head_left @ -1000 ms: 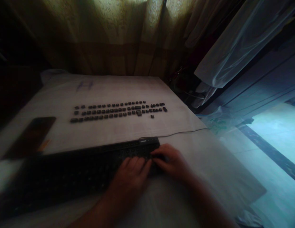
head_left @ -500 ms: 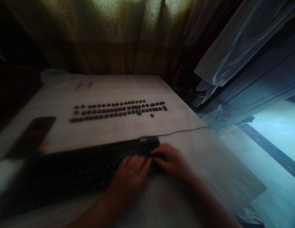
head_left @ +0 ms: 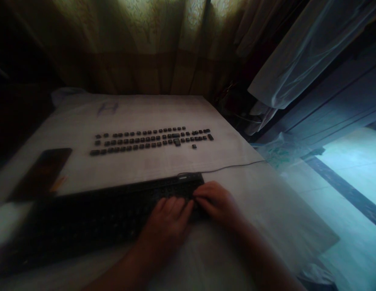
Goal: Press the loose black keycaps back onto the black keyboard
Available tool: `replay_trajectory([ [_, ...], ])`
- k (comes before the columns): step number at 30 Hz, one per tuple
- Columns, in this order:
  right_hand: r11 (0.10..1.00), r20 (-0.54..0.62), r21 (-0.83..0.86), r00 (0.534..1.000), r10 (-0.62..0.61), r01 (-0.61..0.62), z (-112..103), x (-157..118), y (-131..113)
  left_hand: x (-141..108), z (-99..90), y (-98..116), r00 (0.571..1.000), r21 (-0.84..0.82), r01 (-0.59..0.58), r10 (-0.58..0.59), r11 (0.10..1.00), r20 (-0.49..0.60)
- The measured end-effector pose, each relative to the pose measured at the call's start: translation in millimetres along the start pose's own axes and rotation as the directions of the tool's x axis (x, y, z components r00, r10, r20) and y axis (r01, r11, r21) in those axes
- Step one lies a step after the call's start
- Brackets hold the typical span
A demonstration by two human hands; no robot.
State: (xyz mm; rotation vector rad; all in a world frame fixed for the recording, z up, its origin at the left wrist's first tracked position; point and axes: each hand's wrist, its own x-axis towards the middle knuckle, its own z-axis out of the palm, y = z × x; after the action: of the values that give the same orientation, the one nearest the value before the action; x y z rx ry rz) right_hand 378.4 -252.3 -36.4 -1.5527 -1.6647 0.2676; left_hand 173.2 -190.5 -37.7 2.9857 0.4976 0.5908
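Observation:
A long black computer keyboard (head_left: 94,218) lies slantwise across the near part of the table; its left end is dark and blurred. On its right part, my left hand (head_left: 168,220) presses down with bent fingers held close together. Beside it, at the keyboard's right end, my right hand (head_left: 215,202) has thumb and forefinger pinched, the tips meeting the left hand's fingertips. Whatever lies in that pinch is too small and dark to make out. Beyond the keyboard, loose black keycaps (head_left: 141,146) stand in several rows, with one single keycap (head_left: 194,146) set apart in front.
A dark phone (head_left: 42,171) lies at the left on the white-covered table (head_left: 157,111), an orange bit beside it. The keyboard's cable (head_left: 233,166) runs off the right edge. Behind hangs a curtain (head_left: 139,40); plastic bags (head_left: 279,151) and white cloth (head_left: 285,76) are at the right.
Hardly anything differs. My right hand's fingers have shifted slightly at the pinch; the left hand, keyboard and keycaps stay in place.

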Motion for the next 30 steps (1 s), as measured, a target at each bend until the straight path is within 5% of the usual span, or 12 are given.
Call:
replay_trajectory([
  [7, 0.992, -0.001, -0.111, 0.998, 0.061, -0.061, 2.4, 5.0, -3.0, 0.0, 0.0, -0.6, 1.000, 0.001, 0.000, 0.000, 1.000, -0.014],
  [17, 0.962, 0.271, -0.232, 0.941, 0.204, -0.142, -8.1, 25.4, -10.3, -0.3, 1.5, -0.8, 1.000, -0.015, 0.003, -0.003, 1.000, -0.001],
  [30, 0.970, 0.146, -0.119, 0.963, 0.227, -0.211, -2.1, 17.3, -4.5, 3.0, -2.0, 0.2, 1.000, 0.000, 0.024, -0.024, 1.000, 0.015],
])
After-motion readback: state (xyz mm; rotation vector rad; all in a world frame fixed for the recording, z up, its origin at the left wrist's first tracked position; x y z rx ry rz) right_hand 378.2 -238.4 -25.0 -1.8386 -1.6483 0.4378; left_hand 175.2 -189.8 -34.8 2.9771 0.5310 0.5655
